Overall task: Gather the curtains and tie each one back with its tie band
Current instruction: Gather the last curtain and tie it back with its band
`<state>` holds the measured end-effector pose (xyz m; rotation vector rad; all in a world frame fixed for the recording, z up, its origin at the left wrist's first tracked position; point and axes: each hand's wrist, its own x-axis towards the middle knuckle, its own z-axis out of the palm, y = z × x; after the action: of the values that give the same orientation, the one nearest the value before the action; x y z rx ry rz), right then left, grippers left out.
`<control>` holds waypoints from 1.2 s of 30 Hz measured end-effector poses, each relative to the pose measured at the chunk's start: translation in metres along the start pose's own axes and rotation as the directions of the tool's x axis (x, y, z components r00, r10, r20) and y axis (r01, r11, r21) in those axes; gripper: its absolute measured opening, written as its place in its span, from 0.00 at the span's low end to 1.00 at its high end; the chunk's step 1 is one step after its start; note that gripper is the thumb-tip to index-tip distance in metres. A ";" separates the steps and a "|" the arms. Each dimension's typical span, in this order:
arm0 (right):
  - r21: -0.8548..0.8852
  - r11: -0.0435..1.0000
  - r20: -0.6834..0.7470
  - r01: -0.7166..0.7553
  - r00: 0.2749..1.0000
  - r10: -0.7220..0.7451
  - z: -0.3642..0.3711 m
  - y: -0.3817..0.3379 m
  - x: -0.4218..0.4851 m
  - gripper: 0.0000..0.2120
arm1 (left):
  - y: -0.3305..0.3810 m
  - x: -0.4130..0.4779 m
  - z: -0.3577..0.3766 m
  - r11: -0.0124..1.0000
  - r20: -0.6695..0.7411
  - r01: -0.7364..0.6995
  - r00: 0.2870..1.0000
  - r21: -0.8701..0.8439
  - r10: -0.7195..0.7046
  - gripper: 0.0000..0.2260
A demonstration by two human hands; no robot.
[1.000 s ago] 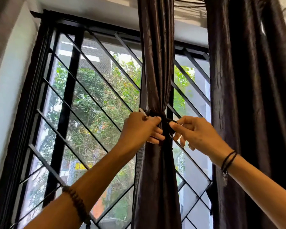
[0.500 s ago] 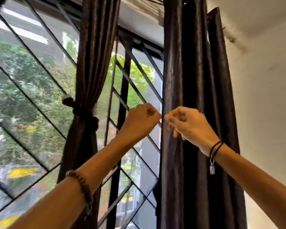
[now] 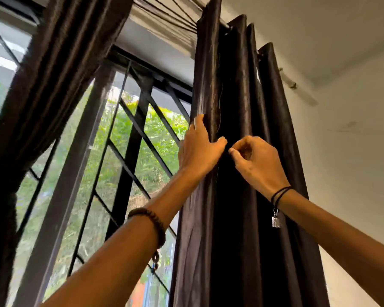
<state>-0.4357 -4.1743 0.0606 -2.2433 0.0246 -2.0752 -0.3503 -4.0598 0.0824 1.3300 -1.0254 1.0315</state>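
A window with a black metal grille of upright and slanting bars fills the left half of the view, with blurred green foliage beyond the glass. A dark brown satin curtain drawn into a gathered sweep crosses the upper left corner and narrows toward the lower left edge. It covers part of the grille, and its band is too blurred to make out. A second dark brown satin curtain hanging loose in deep upright folds stands right of centre, hung from a dark curtain rod near the ceiling. It hides the right end of the window and meets the plain white wall behind it.

Both arms reach up and forward to this hanging curtain at the same height. The left hand, back toward the camera, grips the curtain's window-side edge. Its forefinger lies straight up along the fold, the thumb presses the front of the cloth, and the other fingers are out of sight behind. A brown beaded bracelet circles that wrist. The right hand is just beside it, nearly touching. Its fingers are curled in, with thumb and forefinger tips together at the shadowed fold. I cannot tell whether cloth is caught between them. A black cord bracelet with a small metal charm hangs at that wrist.
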 end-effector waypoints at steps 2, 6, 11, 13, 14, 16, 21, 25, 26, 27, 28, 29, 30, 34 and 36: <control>-0.046 0.999 -0.042 0.025 0.999 -0.027 0.002 0.012 0.017 0.05 | 0.002 0.016 0.009 1.000 -0.022 -0.004 1.000 0.011 0.004 0.32; -0.081 0.997 -0.055 0.003 0.998 -0.008 0.003 0.033 0.037 0.10 | 0.002 0.035 0.023 1.000 -0.023 -0.019 1.000 -0.001 0.019 0.31; -0.026 0.998 -0.078 0.050 0.996 -0.052 0.007 0.060 0.040 0.09 | 0.000 0.050 0.042 0.999 0.054 -0.028 0.998 0.047 0.025 0.38; 0.005 0.996 -0.085 0.086 0.993 -0.085 0.011 0.067 0.041 0.13 | 0.000 0.054 0.051 0.999 0.068 -0.026 0.997 0.036 0.023 0.39; 0.014 0.995 -0.085 0.103 0.991 -0.102 0.014 0.069 0.042 0.15 | 0.000 0.055 0.055 0.999 0.063 -0.026 0.998 0.022 0.025 0.39; 0.022 0.991 -0.093 0.133 0.987 -0.131 0.020 0.077 0.045 0.19 | 0.000 0.055 0.066 0.999 0.042 -0.035 0.998 -0.023 0.036 0.40; 0.076 0.966 -0.205 0.248 0.952 -0.228 0.032 0.094 0.065 0.10 | -0.004 0.056 0.084 0.994 -0.019 -0.107 0.994 -0.018 0.106 0.39; 0.011 0.965 -0.280 0.260 0.928 -0.247 0.028 0.125 0.077 0.05 | 0.002 0.060 0.113 0.985 0.021 -0.169 0.986 0.036 0.168 0.40; -0.029 0.968 -0.296 0.249 0.923 -0.246 0.026 0.135 0.079 0.06 | 0.006 0.060 0.122 0.985 0.024 -0.171 0.985 0.034 0.171 0.39; -0.058 0.971 -0.312 0.234 0.919 -0.240 0.022 0.147 0.082 0.07 | 0.010 0.060 0.134 0.984 0.027 -0.175 0.984 0.022 0.174 0.39; -0.078 0.973 -0.325 0.216 0.917 -0.230 0.018 0.160 0.085 0.09 | 0.014 0.060 0.146 0.984 0.031 -0.180 0.983 0.001 0.180 0.39; -0.093 0.977 -0.337 0.191 0.917 -0.212 0.014 0.173 0.088 0.10 | 0.018 0.061 0.158 0.983 0.036 -0.181 0.983 -0.016 0.182 0.39; -0.095 0.983 -0.351 0.154 0.919 -0.178 0.010 0.187 0.091 0.12 | 0.022 0.064 0.171 0.983 0.038 -0.184 0.982 -0.024 0.185 0.39; 0.019 1.000 -0.366 -0.024 0.930 0.029 0.000 0.230 0.108 0.12 | 0.035 0.079 0.218 0.987 0.139 -0.158 0.977 -0.032 0.161 0.38; 0.033 0.998 -0.330 -0.054 0.942 0.062 0.000 0.239 0.114 0.09 | 0.039 0.081 0.236 0.990 0.223 -0.136 0.965 -0.031 0.140 0.36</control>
<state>-0.4159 -4.4203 0.1559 -1.8302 0.0853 -2.3789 -0.3653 -4.2967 0.1680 1.4007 -1.3093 0.9885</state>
